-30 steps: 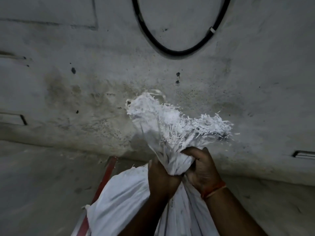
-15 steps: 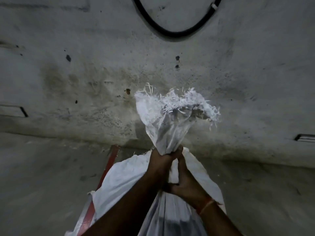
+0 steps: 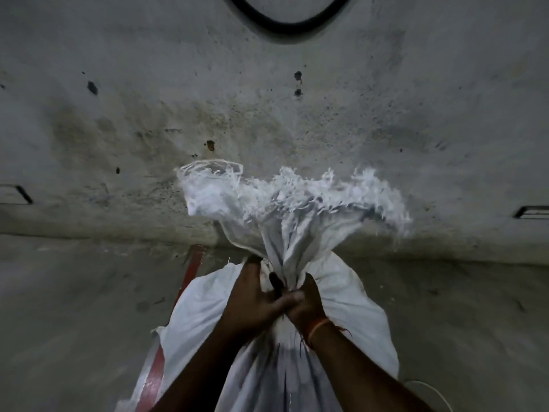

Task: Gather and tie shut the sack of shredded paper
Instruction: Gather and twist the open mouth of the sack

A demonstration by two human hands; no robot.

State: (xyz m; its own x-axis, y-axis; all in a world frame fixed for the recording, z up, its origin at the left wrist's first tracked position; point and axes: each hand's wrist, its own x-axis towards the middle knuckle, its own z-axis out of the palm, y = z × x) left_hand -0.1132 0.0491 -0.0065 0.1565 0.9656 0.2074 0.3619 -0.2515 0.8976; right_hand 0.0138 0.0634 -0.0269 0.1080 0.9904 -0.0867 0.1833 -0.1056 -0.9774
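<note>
A full white woven sack [image 3: 350, 316] stands upright in front of me on the floor. Its mouth is bunched into a twisted neck [image 3: 286, 251], and the frayed top edge [image 3: 297, 194] fans out above it. My left hand [image 3: 252, 298] and my right hand [image 3: 306, 304] are both clenched around the base of that neck, touching each other. An orange thread band sits on my right wrist. The shredded paper inside is hidden by the fabric. I see no separate tie string around the neck.
A stained concrete wall [image 3: 148, 114] rises just behind the sack, with a black cable [image 3: 285, 25] looping across its top. A red and white strip [image 3: 190, 272] runs along the floor under the sack's left side. A thin white cord [image 3: 430, 388] lies at the bottom right.
The frayed top has spread wider to the right. My hands have closed tighter together on the neck, the right one coming up beside the left.
</note>
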